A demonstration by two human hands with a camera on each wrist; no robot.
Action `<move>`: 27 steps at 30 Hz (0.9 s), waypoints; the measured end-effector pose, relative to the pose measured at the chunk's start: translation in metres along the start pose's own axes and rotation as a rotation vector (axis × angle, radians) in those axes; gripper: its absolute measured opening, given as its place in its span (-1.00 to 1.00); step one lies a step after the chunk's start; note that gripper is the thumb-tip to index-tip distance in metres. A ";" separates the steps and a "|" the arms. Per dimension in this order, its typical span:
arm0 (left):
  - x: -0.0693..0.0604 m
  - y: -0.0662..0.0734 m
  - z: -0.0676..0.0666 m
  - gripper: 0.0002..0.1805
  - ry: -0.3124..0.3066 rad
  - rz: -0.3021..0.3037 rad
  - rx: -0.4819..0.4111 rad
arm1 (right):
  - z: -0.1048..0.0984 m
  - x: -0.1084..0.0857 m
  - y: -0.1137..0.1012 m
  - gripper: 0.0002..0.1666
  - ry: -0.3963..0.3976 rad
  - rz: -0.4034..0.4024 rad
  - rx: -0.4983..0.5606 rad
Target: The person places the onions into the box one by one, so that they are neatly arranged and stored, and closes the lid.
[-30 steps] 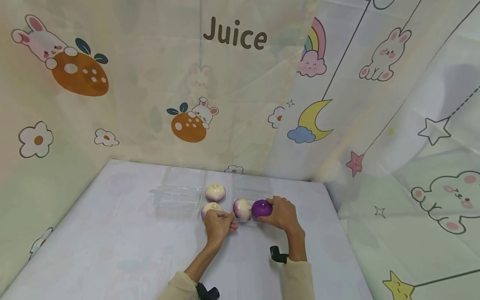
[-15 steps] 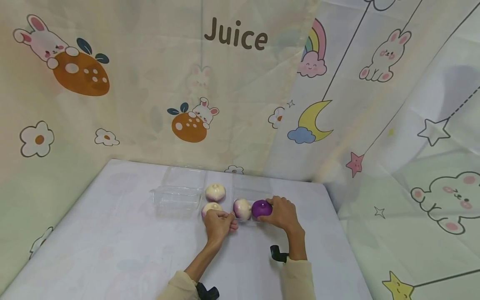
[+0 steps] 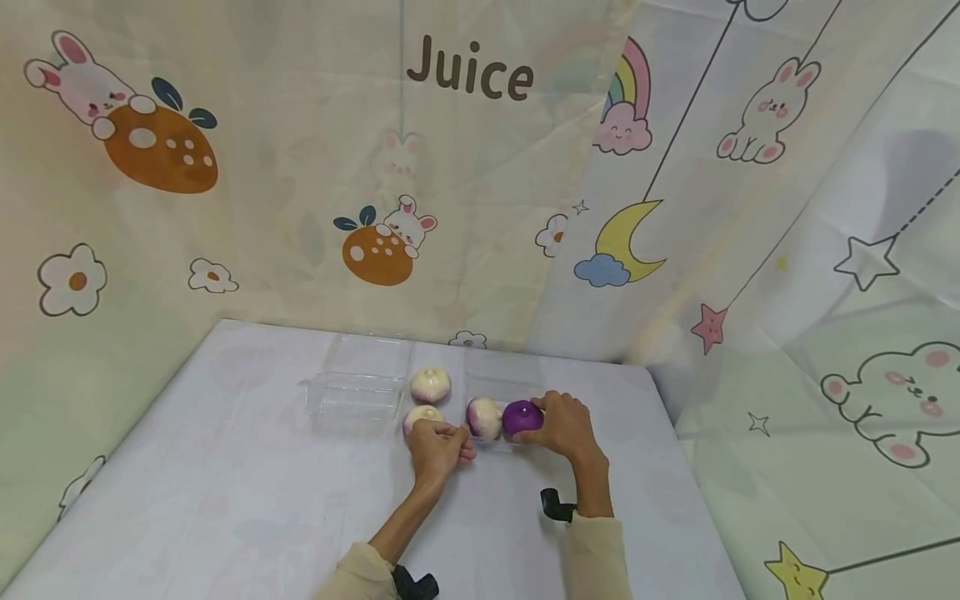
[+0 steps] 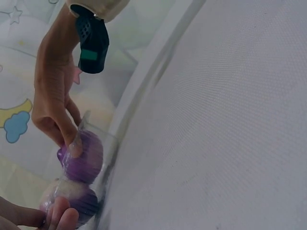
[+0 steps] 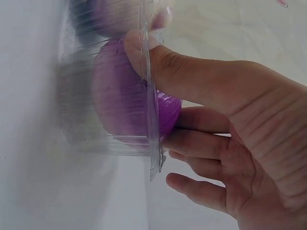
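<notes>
In the head view my right hand [image 3: 567,427] grips a purple onion [image 3: 521,420] at the right side of a clear plastic box [image 3: 491,442]. The right wrist view shows the thumb against the onion inside the box wall and fingers at its far side. A white-and-purple onion [image 3: 483,419] lies on its side in the same box, touching the purple one. My left hand [image 3: 435,454] pinches the box's near left rim; its fingers also show in the left wrist view beside the box [image 4: 88,125]. Partly hidden behind that hand is another white-and-purple onion [image 3: 422,417].
One more white-and-purple onion [image 3: 431,384] stands behind the left hand. Farther left is a second clear box [image 3: 352,396] with its lid folded open toward the back. The white table [image 3: 247,475] meets a printed curtain [image 3: 300,275] at the back.
The purple onion and my right hand have shifted very slightly left, against the onion in the box. My left hand stays in place.
</notes>
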State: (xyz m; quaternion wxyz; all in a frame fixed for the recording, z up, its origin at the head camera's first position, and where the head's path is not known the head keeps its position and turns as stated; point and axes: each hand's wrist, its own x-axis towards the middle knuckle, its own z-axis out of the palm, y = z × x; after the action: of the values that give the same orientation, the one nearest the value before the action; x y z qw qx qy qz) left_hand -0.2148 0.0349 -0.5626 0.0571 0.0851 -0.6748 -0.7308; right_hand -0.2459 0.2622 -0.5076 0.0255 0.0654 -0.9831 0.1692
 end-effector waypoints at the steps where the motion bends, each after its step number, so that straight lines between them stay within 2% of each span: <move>1: 0.000 0.000 0.000 -0.86 -0.001 -0.001 0.000 | 0.000 0.000 0.000 -0.03 0.000 0.000 0.004; 27: 0.000 -0.001 0.000 -0.87 0.002 0.003 0.002 | 0.005 0.003 0.000 -0.03 0.017 -0.029 0.000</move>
State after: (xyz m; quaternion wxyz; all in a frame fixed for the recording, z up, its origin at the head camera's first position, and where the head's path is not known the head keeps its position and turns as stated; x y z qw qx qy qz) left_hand -0.2145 0.0350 -0.5636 0.0587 0.0847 -0.6757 -0.7299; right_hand -0.2491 0.2601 -0.5116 0.0362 0.0781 -0.9818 0.1692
